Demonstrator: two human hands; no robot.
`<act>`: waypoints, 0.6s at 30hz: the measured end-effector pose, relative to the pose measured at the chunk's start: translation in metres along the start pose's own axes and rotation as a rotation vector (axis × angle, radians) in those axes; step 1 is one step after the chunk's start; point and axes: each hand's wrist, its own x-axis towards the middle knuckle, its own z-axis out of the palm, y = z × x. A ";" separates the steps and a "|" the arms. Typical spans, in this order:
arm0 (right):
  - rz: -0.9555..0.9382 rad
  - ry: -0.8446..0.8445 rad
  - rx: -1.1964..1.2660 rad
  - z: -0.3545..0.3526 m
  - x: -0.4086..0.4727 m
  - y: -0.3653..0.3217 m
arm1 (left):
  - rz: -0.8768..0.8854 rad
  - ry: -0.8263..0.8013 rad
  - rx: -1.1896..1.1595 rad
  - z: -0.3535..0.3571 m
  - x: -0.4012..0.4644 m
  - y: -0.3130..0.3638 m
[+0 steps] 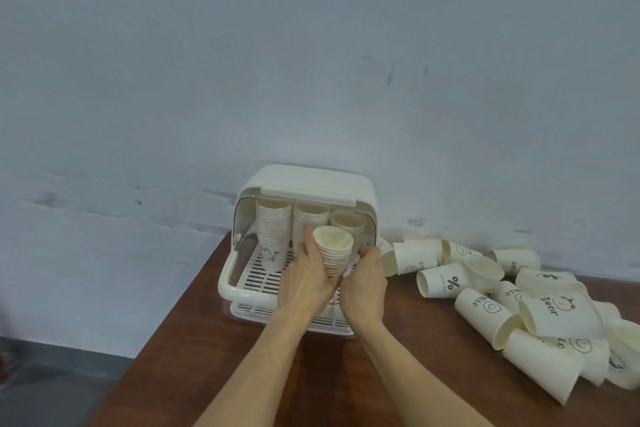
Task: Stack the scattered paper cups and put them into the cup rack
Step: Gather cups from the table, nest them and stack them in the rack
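Both hands, left hand point(309, 279) and right hand point(364, 282), gripped a tilted stack of paper cups point(333, 255) between curled fingers at the open cup rack point(301, 246). Three stacks stood inside it. Loose cups point(512, 302) lay scattered to the right on the brown table point(214, 350).

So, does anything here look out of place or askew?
Yes. Loose cups lie tipped over in a heap on the table, right of the rack. The stack held by the left hand and right hand is tilted, not upright like the stacks inside.
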 end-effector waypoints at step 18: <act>-0.054 0.050 -0.098 0.007 0.000 0.003 | 0.046 -0.191 -0.368 0.009 0.014 -0.009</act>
